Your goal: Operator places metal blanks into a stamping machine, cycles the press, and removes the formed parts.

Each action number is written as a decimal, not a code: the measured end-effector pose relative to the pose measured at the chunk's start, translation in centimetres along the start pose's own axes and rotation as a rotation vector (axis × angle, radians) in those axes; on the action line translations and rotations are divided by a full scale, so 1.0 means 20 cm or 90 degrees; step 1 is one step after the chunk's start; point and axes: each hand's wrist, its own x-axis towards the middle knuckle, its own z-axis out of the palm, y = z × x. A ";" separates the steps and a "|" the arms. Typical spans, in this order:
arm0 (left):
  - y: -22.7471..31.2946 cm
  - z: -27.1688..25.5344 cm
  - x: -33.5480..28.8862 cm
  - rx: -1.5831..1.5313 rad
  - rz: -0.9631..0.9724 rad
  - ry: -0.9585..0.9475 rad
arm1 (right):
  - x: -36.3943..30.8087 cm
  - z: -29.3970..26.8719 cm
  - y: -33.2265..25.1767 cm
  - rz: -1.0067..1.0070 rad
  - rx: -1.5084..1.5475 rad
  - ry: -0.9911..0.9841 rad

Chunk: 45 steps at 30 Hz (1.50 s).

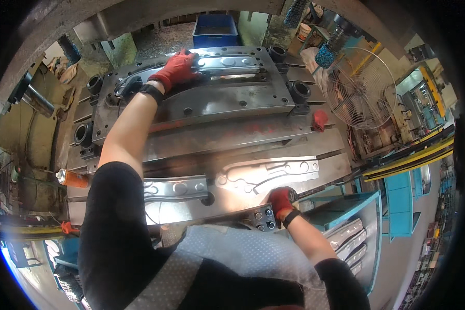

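Note:
My left hand [176,71], in a red glove, reaches over the die block [212,106]. Its fingers are bent over a long shiny stamped metal part [230,62] lying in the die, and their tips are partly hidden. My right hand [281,201], also red-gloved, is closed beside a button box [263,218] at the front edge; whatever it holds, if anything, is hidden. Between the hands, a second stamped part [289,169] lies on the press bed under bright glare. Another stamped part [181,187] rests left of it, partly behind my left arm.
An orange spray can [72,178] stands at the left. Round guide bushings [299,92] rise at the die's corners. Behind it sits a blue bin [215,32]. To the right are a red cloth-like item [320,120], a caged fan [361,88] and a teal rack [374,227] holding several stamped parts.

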 end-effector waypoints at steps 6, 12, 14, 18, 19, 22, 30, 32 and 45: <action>0.00 0.01 0.03 0.051 0.032 0.002 | -0.07 -0.18 0.07 -0.067 -0.025 0.002; -0.01 0.02 0.07 0.130 0.056 0.004 | -0.02 -0.05 0.02 0.083 -0.016 0.144; -0.02 0.03 0.08 0.138 0.056 0.016 | -0.04 -0.17 0.07 0.062 -0.011 0.073; -0.03 -0.01 0.10 0.151 0.109 -0.062 | -0.09 -0.18 0.10 -0.025 -0.020 0.084; 0.03 -0.03 0.09 0.093 0.125 -0.039 | -0.08 -0.16 0.10 -0.039 0.011 0.083; 0.21 0.03 0.18 0.020 0.126 0.008 | -0.10 -0.19 0.08 0.004 -0.019 0.087; 0.41 0.06 0.34 0.183 0.119 -0.038 | -0.02 -0.05 0.01 0.073 -0.027 0.094; 0.44 -0.05 0.34 0.187 0.138 -0.034 | -0.07 -0.20 0.06 0.095 -0.055 0.045; 0.55 -0.75 -0.65 0.132 0.395 0.134 | -0.02 0.01 0.08 0.003 -0.063 0.145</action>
